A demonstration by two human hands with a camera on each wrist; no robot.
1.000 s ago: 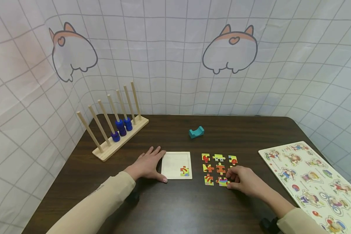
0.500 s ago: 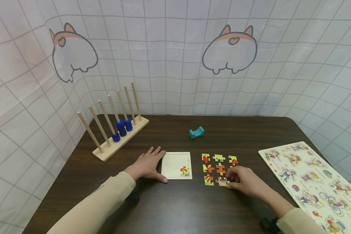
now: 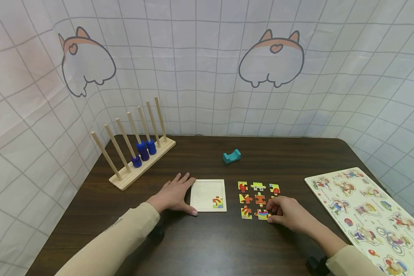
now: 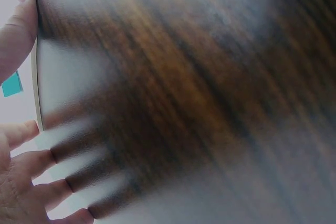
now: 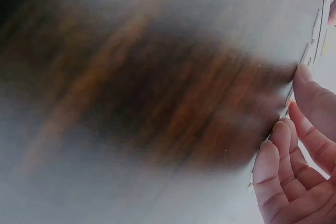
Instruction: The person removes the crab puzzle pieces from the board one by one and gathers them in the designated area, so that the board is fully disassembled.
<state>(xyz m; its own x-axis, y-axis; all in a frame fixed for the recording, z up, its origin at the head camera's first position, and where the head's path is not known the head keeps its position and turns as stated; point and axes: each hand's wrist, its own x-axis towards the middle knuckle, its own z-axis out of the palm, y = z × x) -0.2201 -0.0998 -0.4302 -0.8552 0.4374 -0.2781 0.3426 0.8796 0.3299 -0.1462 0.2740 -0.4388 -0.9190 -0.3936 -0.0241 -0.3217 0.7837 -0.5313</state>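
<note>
In the head view, a shallow square wooden puzzle tray (image 3: 206, 191) lies on the dark table, with one jigsaw piece (image 3: 218, 202) in its lower right corner. My left hand (image 3: 174, 193) rests at the tray's left side, fingers spread and thumb (image 4: 17, 32) by the near edge. Right of the tray lie rows of loose jigsaw pieces (image 3: 260, 199). My right hand (image 3: 288, 212) pinches the right end of a rainbow-coloured jigsaw piece (image 3: 263, 214) between thumb (image 5: 310, 87) and index finger, down at table level. Another piece (image 3: 272, 197) is partly covered by this hand.
A wooden peg stand (image 3: 141, 163) with several blue rings is at the back left. Behind the tray sits a teal curved block (image 3: 232, 156). A large picture puzzle board (image 3: 369, 214) covers the right side. A grid-patterned curtain (image 3: 207, 76) surrounds the table (image 3: 207, 245).
Both hands stay where they were. The rainbow-coloured piece under my right fingertips shifts very slightly; the tray and other pieces look unchanged.
</note>
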